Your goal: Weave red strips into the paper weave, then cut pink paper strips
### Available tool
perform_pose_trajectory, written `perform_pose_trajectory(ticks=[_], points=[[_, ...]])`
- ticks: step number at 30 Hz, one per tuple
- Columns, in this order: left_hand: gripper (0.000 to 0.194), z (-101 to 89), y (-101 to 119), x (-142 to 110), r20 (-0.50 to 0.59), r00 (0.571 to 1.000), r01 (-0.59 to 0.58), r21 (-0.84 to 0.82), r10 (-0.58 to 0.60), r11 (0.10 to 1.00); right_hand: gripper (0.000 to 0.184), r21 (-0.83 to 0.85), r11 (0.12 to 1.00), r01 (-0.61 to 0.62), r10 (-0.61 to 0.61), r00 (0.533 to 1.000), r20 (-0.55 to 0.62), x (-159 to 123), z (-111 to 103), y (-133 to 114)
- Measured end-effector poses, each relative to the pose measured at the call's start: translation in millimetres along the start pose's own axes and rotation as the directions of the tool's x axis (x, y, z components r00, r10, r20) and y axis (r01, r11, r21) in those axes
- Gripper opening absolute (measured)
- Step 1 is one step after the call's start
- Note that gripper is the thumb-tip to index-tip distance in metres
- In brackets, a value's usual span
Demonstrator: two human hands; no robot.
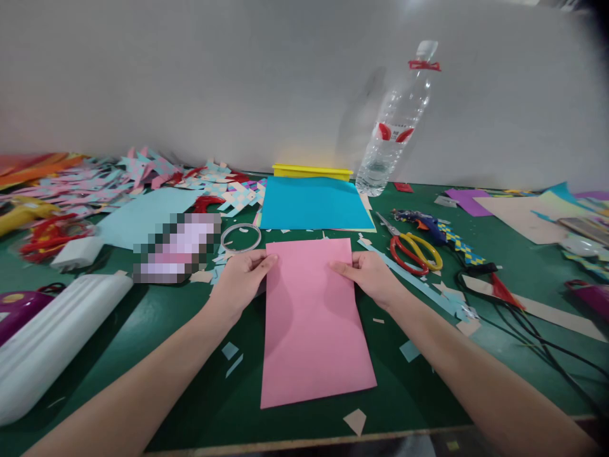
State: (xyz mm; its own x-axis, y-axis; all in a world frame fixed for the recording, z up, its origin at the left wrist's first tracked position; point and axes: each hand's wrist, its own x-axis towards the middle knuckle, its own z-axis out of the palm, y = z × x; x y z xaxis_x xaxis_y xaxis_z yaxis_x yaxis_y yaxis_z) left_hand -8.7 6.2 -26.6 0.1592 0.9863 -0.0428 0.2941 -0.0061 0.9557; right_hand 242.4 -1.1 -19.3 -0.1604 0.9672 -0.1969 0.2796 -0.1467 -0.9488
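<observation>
Between my hands, in the middle of the head view, a pink sheet of paper (311, 324) is held up by its upper left and right edges. My left hand (245, 276) pinches the left edge, thumb on the near face. On the other side my right hand (368, 274) grips the right edge the same way. Just beyond lies a stack of coloured paper topped by a blue sheet (311, 203). A roll of tape (241, 237) is close to my left hand, and scissors with red and yellow handles (416, 251) rest right of my right hand.
A tilted water bottle (397, 120) leans against the grey wall. To the left are a phone (181, 247), a long white object (66, 339) and piled paper strips (99, 184). Black cables (528, 330) cross the right side. Paper scraps litter the green tabletop (190, 393).
</observation>
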Motion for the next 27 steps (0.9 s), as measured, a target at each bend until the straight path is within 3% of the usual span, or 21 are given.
perform_pose_trajectory(ticks=[12,16,21,24,27], points=[[0.029,0.5,-1.6,0.2,-0.017,1.0,-0.011,0.035,0.011,0.999,0.033,-0.003,1.0,0.005,-0.005,1.0,0.013,-0.7,-1.1,-0.6],[0.03,-0.1,-0.5,1.4,-0.102,0.988,-0.09,0.219,0.115,0.971,0.033,0.05,0.999,0.002,-0.004,1.0,0.031,0.0,-2.1,-0.5],[0.033,0.4,4.2,0.7,-0.191,0.937,-0.16,0.512,0.293,0.844,0.034,0.181,0.983,-0.005,-0.023,0.988,0.152,-0.5,-5.1,-1.7],[0.028,1.6,6.5,-2.7,-0.233,0.887,-0.213,0.56,0.399,0.801,0.03,0.224,0.975,0.0,-0.042,0.982,0.185,-0.8,-7.0,-3.3],[0.029,2.3,7.5,-5.7,-0.232,0.869,-0.252,0.553,0.437,0.794,0.034,0.224,0.972,0.067,-0.093,0.99,0.109,0.9,-7.8,-3.3]])
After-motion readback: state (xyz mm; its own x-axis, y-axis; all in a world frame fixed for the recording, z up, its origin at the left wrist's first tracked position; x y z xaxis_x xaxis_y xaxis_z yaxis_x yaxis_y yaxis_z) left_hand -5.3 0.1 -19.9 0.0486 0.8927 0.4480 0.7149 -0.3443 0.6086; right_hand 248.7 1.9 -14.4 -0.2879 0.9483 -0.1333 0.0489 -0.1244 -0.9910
